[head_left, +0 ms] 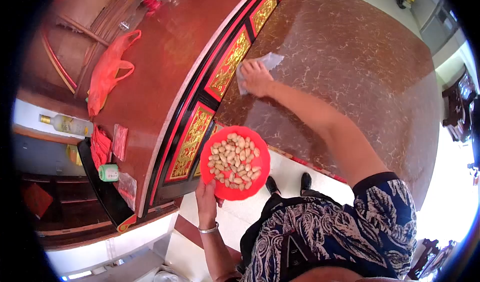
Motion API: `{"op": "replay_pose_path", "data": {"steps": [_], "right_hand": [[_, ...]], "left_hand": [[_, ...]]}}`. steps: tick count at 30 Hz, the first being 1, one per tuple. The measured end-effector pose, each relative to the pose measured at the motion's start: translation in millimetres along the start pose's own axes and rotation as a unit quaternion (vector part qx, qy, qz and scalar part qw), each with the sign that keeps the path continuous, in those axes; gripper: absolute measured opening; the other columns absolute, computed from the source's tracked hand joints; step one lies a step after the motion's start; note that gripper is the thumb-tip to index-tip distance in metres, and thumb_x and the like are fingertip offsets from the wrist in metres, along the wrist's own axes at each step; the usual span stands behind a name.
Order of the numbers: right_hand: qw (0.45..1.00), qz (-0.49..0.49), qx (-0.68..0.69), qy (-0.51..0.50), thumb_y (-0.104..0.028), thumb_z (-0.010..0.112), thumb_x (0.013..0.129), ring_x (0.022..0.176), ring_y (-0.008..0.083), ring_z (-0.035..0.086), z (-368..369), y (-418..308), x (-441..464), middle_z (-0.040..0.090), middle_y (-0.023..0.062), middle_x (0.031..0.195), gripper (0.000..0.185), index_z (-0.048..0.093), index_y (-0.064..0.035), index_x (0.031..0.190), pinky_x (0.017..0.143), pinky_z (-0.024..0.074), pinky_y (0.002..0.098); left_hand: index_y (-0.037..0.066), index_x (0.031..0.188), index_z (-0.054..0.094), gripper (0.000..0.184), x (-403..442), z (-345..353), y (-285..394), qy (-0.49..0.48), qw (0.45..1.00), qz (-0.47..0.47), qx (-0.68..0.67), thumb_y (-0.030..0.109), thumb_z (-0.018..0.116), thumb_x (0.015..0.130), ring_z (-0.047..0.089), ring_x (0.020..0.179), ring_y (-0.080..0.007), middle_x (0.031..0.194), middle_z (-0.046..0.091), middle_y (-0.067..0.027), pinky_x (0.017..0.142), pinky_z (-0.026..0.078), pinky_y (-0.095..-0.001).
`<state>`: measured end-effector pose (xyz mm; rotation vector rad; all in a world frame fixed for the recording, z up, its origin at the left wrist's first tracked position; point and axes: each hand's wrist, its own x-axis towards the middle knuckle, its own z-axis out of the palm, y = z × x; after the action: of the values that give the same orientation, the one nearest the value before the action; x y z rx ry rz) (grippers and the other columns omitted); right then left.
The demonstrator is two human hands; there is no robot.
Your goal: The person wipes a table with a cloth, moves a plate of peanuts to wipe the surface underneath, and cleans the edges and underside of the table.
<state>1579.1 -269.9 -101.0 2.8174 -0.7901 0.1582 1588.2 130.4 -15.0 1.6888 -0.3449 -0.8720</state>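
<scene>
A red plate [205, 174] full of peanuts in their shells [234, 157] is held up by my left hand [205, 198], which grips its lower left rim. My right hand [256, 78] presses a pale, thin cloth [270, 60] onto the brown marbled tabletop [345, 57], close to the carved gold and red panels [229, 64]. The cloth spreads out on both sides of my right fingers.
On the higher reddish surface [175, 47] at left lie a red plastic bag [107, 72], a clear bottle [72, 125], red packets [120, 141] and a green-and-white container [108, 172]. The raised surface's edge runs diagonally beside the lower tabletop.
</scene>
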Motion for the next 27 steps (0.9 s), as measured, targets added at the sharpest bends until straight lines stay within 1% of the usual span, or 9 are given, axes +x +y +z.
{"op": "replay_pose_path", "data": {"steps": [5,7,9,13,15,21,22,25,27], "right_hand": [[0.985,-0.124,0.102,0.06,-0.043,0.052,0.091,0.134,0.0349,0.034,-23,-8,-93,0.036,0.0207,0.147,0.064,0.044,0.0032,0.135,0.11,0.0274,0.0473],[0.979,-0.159,0.107,0.063,-0.041,0.054,0.089,0.132,0.0347,0.036,-29,7,-137,0.038,0.0203,0.146,0.063,0.046,0.0035,0.133,0.109,0.0283,0.0465],[0.98,-0.121,0.145,0.055,-0.039,0.055,0.088,0.131,0.0347,0.037,-36,23,-185,0.038,0.0195,0.146,0.062,0.047,0.0029,0.133,0.11,0.0279,0.0472],[0.99,0.044,0.126,-0.034,-0.036,0.056,0.088,0.132,0.0377,0.036,-58,82,-293,0.037,0.0203,0.146,0.064,0.043,0.0019,0.138,0.11,0.0289,0.0484],[0.987,0.133,0.094,-0.01,-0.034,0.057,0.088,0.133,0.0398,0.035,-52,123,-348,0.036,0.021,0.147,0.066,0.04,0.0019,0.141,0.11,0.0297,0.0487],[0.899,0.436,-0.045,-0.021,-0.034,0.053,0.093,0.133,0.0399,0.036,-34,255,-530,0.035,0.0204,0.148,0.061,0.039,0.0004,0.142,0.109,0.0309,0.0486],[0.878,0.463,-0.092,-0.073,-0.035,0.051,0.094,0.133,0.0395,0.036,-38,269,-558,0.034,0.0189,0.149,0.061,0.038,-0.0002,0.142,0.109,0.0314,0.0495],[0.821,0.56,-0.076,-0.08,-0.038,0.047,0.096,0.133,0.0391,0.036,-55,275,-597,0.032,0.0151,0.152,0.061,0.038,-0.0012,0.144,0.108,0.0324,0.0512],[0.839,0.533,-0.064,-0.084,-0.036,0.043,0.098,0.134,0.0399,0.033,-56,259,-600,0.031,0.0166,0.152,0.059,0.037,0.0004,0.144,0.11,0.0289,0.0508]], "left_hand": [[0.003,0.113,0.055,0.023,27,27,21,-0.008,0.999,0.023,0.023,0.018,0.044,0.098,0.045,0.041,-0.0079,0.062,0.054,-0.001,0.035,0.033,-0.0225],[0.004,0.121,0.054,0.031,42,39,25,-0.046,0.997,0.04,0.042,0.022,0.047,0.097,0.049,0.046,-0.0077,0.073,0.06,-0.0028,0.036,0.034,-0.0222],[0.005,0.12,0.055,0.03,63,52,22,-0.056,0.997,0.05,0.034,0.022,0.047,0.097,0.049,0.046,-0.0079,0.072,0.06,-0.0027,0.036,0.035,-0.0226],[0.006,0.108,0.054,0.02,92,91,23,-0.057,0.997,0.056,0.012,0.02,0.048,0.097,0.049,0.042,-0.01,0.062,0.055,-0.0029,0.033,0.034,-0.0242],[0.006,0.108,0.054,0.019,109,110,17,-0.062,0.997,0.051,0.003,0.02,0.048,0.096,0.05,0.042,-0.0104,0.062,0.056,-0.0031,0.032,0.035,-0.0243],[0.006,0.107,0.053,0.018,132,161,19,-0.086,0.995,0.047,0.001,0.021,0.048,0.097,0.052,0.043,-0.0112,0.067,0.058,-0.0038,0.033,0.039,-0.0235],[0.006,0.107,0.053,0.019,134,169,18,-0.102,0.994,0.048,0.005,0.021,0.047,0.097,0.052,0.044,-0.0112,0.067,0.057,-0.0038,0.033,0.039,-0.0236],[0.007,0.107,0.055,0.019,138,191,11,-0.118,0.991,0.059,0.01,0.022,0.049,0.097,0.051,0.045,-0.0096,0.067,0.057,-0.0019,0.033,0.038,-0.0234],[0.005,0.102,0.054,0.017,135,204,10,-0.108,0.993,0.046,0.027,0.02,0.049,0.097,0.053,0.046,-0.0107,0.066,0.056,-0.0029,0.033,0.04,-0.025]]}}
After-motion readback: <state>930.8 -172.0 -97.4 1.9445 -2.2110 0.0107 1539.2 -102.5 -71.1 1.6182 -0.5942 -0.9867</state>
